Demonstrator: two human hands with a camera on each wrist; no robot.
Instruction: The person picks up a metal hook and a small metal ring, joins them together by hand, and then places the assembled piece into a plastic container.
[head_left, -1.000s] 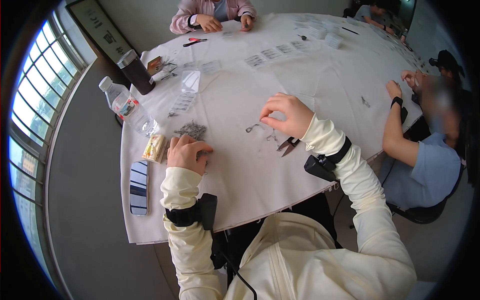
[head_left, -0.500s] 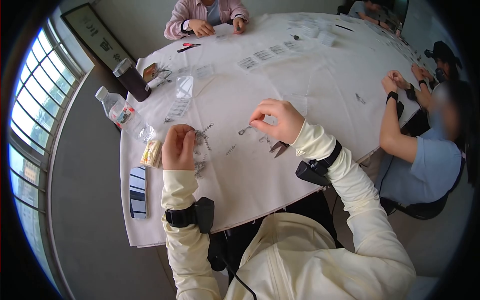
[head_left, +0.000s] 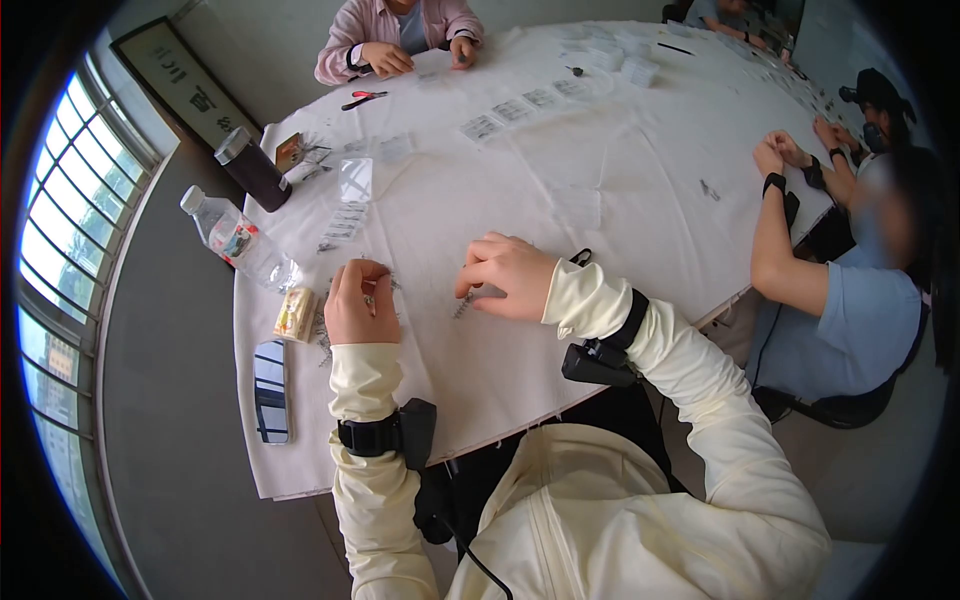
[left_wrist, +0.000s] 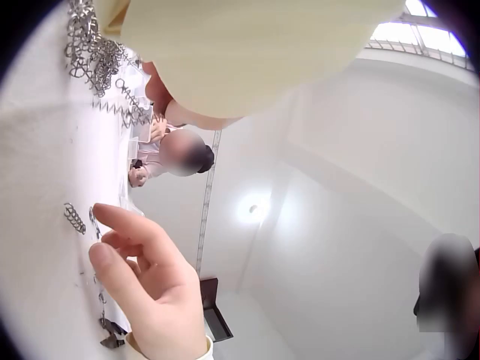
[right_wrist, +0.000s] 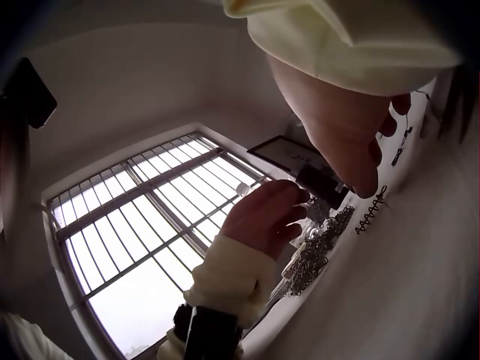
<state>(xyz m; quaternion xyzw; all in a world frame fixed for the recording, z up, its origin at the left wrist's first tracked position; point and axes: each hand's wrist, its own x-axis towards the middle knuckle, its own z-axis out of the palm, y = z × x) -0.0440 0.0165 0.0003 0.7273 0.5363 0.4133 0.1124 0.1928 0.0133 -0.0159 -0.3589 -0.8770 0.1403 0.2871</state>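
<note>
My right hand (head_left: 510,275) reaches over a small loose coil spring (head_left: 462,305) on the white cloth. In the left wrist view its thumb and index finger stand apart beside that spring (left_wrist: 74,217). My left hand (head_left: 363,305) is bent over a tangled heap of metal coil springs (left_wrist: 94,60), largely covering it from above. Seen from the right wrist, the left fingers curve loosely above the heap (right_wrist: 311,266); I cannot tell whether they pinch a spring. Scissors (left_wrist: 112,334) and a small wire loop lie near the right hand, mostly hidden by it from above.
To the left are a phone (head_left: 270,392), a tissue pack (head_left: 295,314), a water bottle (head_left: 240,240) and a dark flask (head_left: 252,168). Clear plastic cases (head_left: 356,180) lie beyond my hands. Pliers (head_left: 363,99) rest farther off. Other people sit around the table.
My right hand has moved left and toward me, from beside the wire loop to the loose spring. The left hand rose off the heap, then stayed close above it.
</note>
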